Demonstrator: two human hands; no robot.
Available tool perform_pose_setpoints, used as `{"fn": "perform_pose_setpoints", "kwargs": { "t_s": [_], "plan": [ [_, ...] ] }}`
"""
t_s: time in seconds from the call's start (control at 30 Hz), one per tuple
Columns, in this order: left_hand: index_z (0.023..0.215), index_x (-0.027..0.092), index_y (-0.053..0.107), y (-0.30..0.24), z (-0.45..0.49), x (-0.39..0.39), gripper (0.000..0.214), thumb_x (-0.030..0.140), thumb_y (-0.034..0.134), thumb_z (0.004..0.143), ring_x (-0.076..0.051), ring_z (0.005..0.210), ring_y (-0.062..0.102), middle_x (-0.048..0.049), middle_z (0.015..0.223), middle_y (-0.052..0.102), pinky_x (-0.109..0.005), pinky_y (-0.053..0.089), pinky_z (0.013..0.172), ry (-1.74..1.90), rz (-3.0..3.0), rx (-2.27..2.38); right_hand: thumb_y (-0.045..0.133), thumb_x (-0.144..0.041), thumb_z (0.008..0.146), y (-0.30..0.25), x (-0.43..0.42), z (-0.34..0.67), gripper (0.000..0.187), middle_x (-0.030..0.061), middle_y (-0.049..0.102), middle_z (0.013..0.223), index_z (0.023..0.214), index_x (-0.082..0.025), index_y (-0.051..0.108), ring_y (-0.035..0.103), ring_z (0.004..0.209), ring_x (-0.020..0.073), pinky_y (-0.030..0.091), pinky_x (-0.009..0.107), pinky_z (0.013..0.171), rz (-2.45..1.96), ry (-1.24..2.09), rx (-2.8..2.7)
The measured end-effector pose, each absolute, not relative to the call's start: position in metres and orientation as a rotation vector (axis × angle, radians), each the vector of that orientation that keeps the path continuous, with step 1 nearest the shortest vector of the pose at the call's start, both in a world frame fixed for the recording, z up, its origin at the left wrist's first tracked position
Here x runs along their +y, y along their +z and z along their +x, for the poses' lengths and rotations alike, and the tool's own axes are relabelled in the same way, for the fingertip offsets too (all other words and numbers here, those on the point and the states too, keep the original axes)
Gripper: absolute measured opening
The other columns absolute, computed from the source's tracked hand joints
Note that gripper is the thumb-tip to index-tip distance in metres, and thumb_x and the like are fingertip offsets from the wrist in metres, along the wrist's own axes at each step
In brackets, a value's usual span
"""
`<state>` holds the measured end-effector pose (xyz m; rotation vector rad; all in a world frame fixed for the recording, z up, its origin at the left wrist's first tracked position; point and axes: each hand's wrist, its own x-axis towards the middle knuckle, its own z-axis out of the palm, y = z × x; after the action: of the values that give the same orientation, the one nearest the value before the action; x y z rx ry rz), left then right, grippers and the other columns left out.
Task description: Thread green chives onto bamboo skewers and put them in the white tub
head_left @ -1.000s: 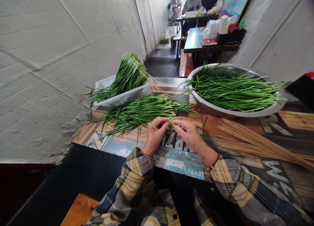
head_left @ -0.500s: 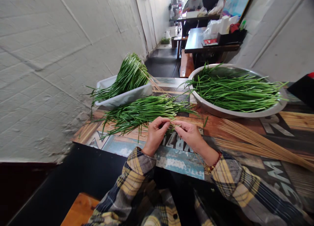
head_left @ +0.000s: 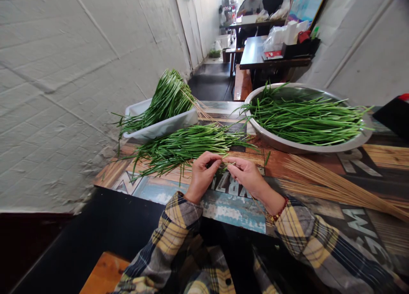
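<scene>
My left hand (head_left: pixel 204 174) is pinched closed on pale garlic chive stems (head_left: pixel 225 157) above the table's near edge. Fingertip to fingertip with it, my right hand (head_left: pixel 249 177) is closed on the same few stems. A thin stick shows below the right wrist; its upper end is hidden by the hand. Just beyond my hands lies a loose pile of garlic chives (head_left: pixel 188 147), cut ends toward the right. Behind that, a white tray (head_left: pixel 159 125) holds a thick bunch of chives (head_left: pixel 168 96) with bamboo skewers (head_left: pixel 203 110) sticking out of its right side.
At the right stands a steel basin (head_left: pixel 303 148) with more long chives (head_left: pixel 309 119). Loose bamboo skewers (head_left: pixel 338 185) lie fanned on the patterned table (head_left: pixel 236 213) in front of it. A white wall (head_left: pixel 79 115) borders the left. Farther back are another table (head_left: pixel 255 51) and a seated person.
Both hands keep almost the same pose, still pinching the stems together. The view has shifted very slightly.
</scene>
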<state>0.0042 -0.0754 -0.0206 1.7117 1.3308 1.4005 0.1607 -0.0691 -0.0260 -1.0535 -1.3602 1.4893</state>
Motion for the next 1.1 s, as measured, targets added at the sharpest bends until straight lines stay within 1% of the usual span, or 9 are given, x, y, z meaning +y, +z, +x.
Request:
{"fn": "perform_pose_setpoints", "kwargs": {
  "t_s": [0.13, 0.27, 0.43, 0.53, 0.73, 0.97, 1.1],
  "plan": [
    [0.08, 0.017, 0.069, -0.0219, 0.0035, -0.0747, 0.009, 0.025, 0.065, 0.082, -0.015, 0.077, 0.058, -0.0028, 0.079, 0.064, -0.026, 0.044, 0.071, 1.361, 1.692, 1.351, 0.058, -0.032, 0.074, -0.0266, -0.0667, 0.163, 0.039, -0.0079, 0.044, 0.053, 0.107, -0.012, 0.064, 0.035, 0.042, 0.0064, 0.025, 0.019, 0.038, -1.047, 1.555, -1.358],
    [0.081, 0.016, 0.068, -0.024, 0.0035, -0.0753, 0.013, 0.028, 0.066, 0.082, -0.015, 0.076, 0.058, -0.0036, 0.08, 0.065, -0.026, 0.044, 0.07, 1.302, 1.534, 1.333, 0.06, -0.03, 0.075, -0.0259, -0.0641, 0.1642, 0.04, -0.007, 0.049, 0.055, 0.111, -0.013, 0.059, 0.041, 0.044, 0.0071, 0.031, 0.017, 0.037, -1.041, 1.566, -1.38],
    [0.082, 0.016, 0.068, -0.0224, 0.0032, -0.0772, 0.013, 0.029, 0.066, 0.081, -0.014, 0.075, 0.057, -0.0028, 0.081, 0.065, -0.025, 0.044, 0.071, 1.283, 1.432, 1.281, 0.058, -0.025, 0.078, -0.0277, -0.0619, 0.1652, 0.051, -0.008, 0.051, 0.055, 0.128, -0.015, 0.049, 0.04, 0.04, 0.007, 0.032, 0.019, 0.037, -0.982, 1.487, -1.454],
    [0.081, 0.016, 0.068, -0.0207, 0.0024, -0.0772, 0.012, 0.028, 0.066, 0.08, -0.014, 0.074, 0.056, -0.0021, 0.08, 0.064, -0.024, 0.043, 0.069, 1.263, 1.431, 1.27, 0.057, -0.022, 0.08, -0.0296, -0.0617, 0.1661, 0.052, -0.0076, 0.052, 0.055, 0.131, -0.017, 0.047, 0.04, 0.04, 0.0071, 0.032, 0.02, 0.038, -0.959, 1.443, -1.504],
    [0.08, 0.016, 0.068, -0.0191, 0.0015, -0.0769, 0.011, 0.027, 0.066, 0.08, -0.014, 0.075, 0.054, -0.002, 0.079, 0.062, -0.024, 0.042, 0.069, 1.241, 1.43, 1.242, 0.056, -0.02, 0.082, -0.0312, -0.0622, 0.167, 0.048, -0.0067, 0.052, 0.057, 0.129, -0.017, 0.048, 0.042, 0.043, 0.0078, 0.033, 0.021, 0.04, -0.928, 1.409, -1.546],
    [0.079, 0.016, 0.066, -0.0199, 0.0012, -0.0767, 0.012, 0.027, 0.065, 0.082, -0.013, 0.073, 0.054, -0.0012, 0.077, 0.062, -0.024, 0.042, 0.069, 1.232, 1.438, 1.222, 0.056, -0.02, 0.082, -0.0314, -0.0627, 0.1657, 0.041, -0.0067, 0.053, 0.058, 0.122, -0.018, 0.051, 0.042, 0.044, 0.008, 0.031, 0.02, 0.041, -0.919, 1.386, -1.555],
    [0.074, 0.016, 0.066, -0.0184, 0.0054, -0.0785, 0.013, 0.026, 0.064, 0.082, -0.014, 0.074, 0.056, -0.0018, 0.075, 0.062, -0.025, 0.044, 0.07, 1.201, 1.604, 1.206, 0.057, -0.024, 0.082, -0.0323, -0.0626, 0.1655, 0.035, -0.0073, 0.052, 0.058, 0.116, -0.018, 0.051, 0.044, 0.045, 0.0078, 0.033, 0.02, 0.041, -0.942, 1.366, -1.543]
  ]
}}
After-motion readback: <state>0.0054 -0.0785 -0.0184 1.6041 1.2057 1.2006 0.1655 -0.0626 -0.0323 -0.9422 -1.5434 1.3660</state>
